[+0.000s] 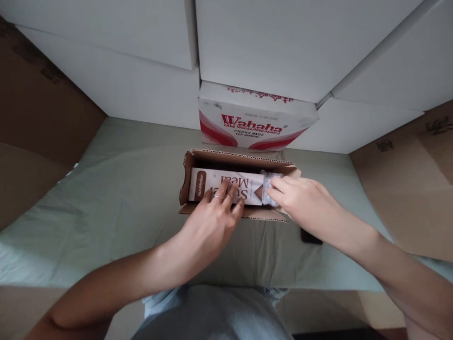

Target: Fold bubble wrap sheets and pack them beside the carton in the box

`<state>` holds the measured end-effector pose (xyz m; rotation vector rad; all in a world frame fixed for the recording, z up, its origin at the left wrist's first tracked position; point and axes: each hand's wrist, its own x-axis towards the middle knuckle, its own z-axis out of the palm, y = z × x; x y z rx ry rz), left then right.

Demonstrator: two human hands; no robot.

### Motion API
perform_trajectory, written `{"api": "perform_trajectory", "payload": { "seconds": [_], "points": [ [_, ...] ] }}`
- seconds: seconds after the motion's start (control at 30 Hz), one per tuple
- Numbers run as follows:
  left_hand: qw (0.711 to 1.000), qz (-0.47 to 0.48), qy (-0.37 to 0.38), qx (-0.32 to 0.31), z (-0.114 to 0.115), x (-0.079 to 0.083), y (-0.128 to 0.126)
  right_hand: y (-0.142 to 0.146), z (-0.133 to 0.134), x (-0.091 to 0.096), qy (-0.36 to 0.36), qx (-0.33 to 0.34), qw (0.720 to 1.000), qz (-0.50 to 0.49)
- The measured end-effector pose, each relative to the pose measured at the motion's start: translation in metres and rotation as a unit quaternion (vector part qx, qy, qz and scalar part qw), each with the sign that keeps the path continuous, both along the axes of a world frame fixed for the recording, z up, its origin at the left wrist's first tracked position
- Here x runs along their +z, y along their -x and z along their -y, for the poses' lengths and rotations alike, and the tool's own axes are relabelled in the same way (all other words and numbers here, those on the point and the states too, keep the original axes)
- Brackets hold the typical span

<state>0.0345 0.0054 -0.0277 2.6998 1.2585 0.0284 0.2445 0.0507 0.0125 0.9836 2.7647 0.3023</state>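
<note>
A small brown cardboard box (187,177) lies with its flaps up on a pale green cloth. Inside it lies a white and brown carton (212,182) printed with "Super Meal" upside down to me. My left hand (212,219) rests its stretched fingers flat on the carton's top; rings show on two fingers. My right hand (300,200) reaches in from the right, fingertips pressed on a wad of bubble wrap (271,182) stuffed at the carton's right end. Whether those fingers grip the wrap or only push it is unclear.
A white and red "Wahaha" case (255,120) stands just behind the box. Large white cartons (283,47) wall the back. Brown cartons (42,123) flank both sides. A dark flat object (311,238) peeks from under my right wrist.
</note>
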Motion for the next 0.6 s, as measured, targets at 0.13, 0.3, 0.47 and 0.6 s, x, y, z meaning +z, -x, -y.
{"api": "perform_trajectory", "payload": {
  "seconds": [0.13,0.3,0.47,0.6],
  "points": [
    [1.0,-0.002,-0.009,-0.006,0.0,0.001,0.0,0.007,-0.002,-0.008,0.02,-0.004,1.0,0.019],
    [1.0,-0.005,-0.015,-0.014,-0.003,0.004,0.0,0.006,-0.008,-0.019,0.075,-0.038,0.996,0.009],
    [1.0,-0.008,-0.018,-0.014,-0.004,0.007,0.001,-0.009,-0.006,-0.012,0.075,0.009,0.993,-0.094],
    [1.0,0.006,-0.02,-0.014,-0.004,0.004,0.001,-0.031,0.016,-0.012,-0.021,-0.08,0.92,-0.384]
  ]
}}
